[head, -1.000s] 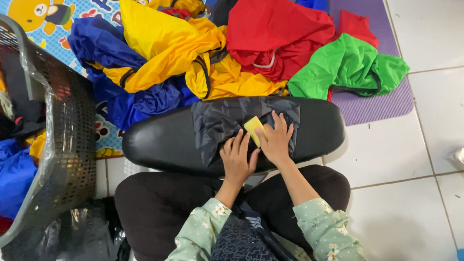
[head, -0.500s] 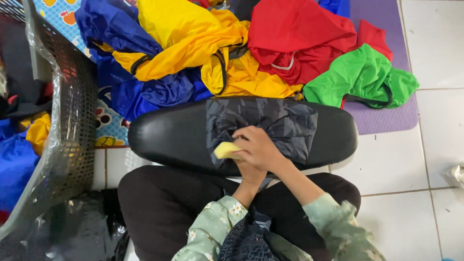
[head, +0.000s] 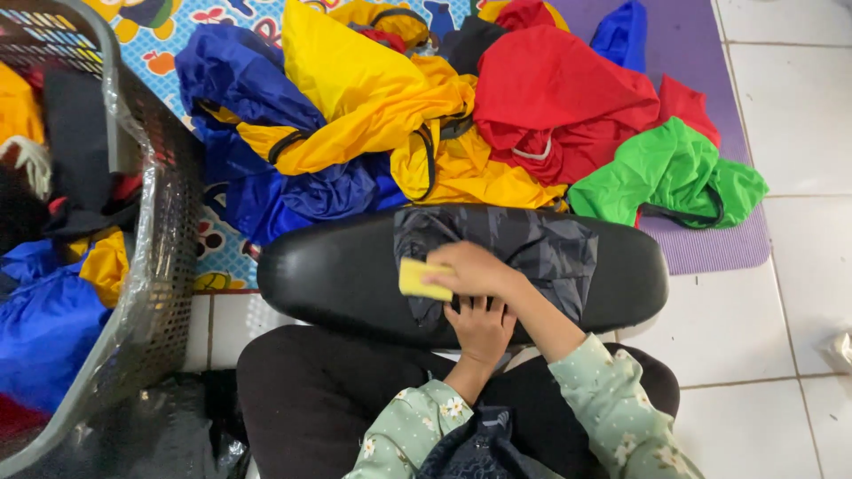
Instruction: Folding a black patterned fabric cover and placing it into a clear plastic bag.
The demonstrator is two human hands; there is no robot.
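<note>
A long black padded board lies across my lap. Spread on it is a dark grey piece of fabric. My right hand reaches across to the fabric's left edge, gripping a small yellow block and pressing it down there. My left hand lies flat, fingers apart, on the fabric's near edge, just under my right wrist. Both sleeves are pale green with a flower print.
Beyond the board lies a heap of yellow, blue, red and green fabric bags on a patterned play mat and a purple mat. A grey mesh basket of more fabric stands at the left. White tiles lie to the right.
My right hand has swept the yellow block leftwards across the grey fabric, from its middle to its left edge. My left hand stays pressed on the fabric's near edge.
</note>
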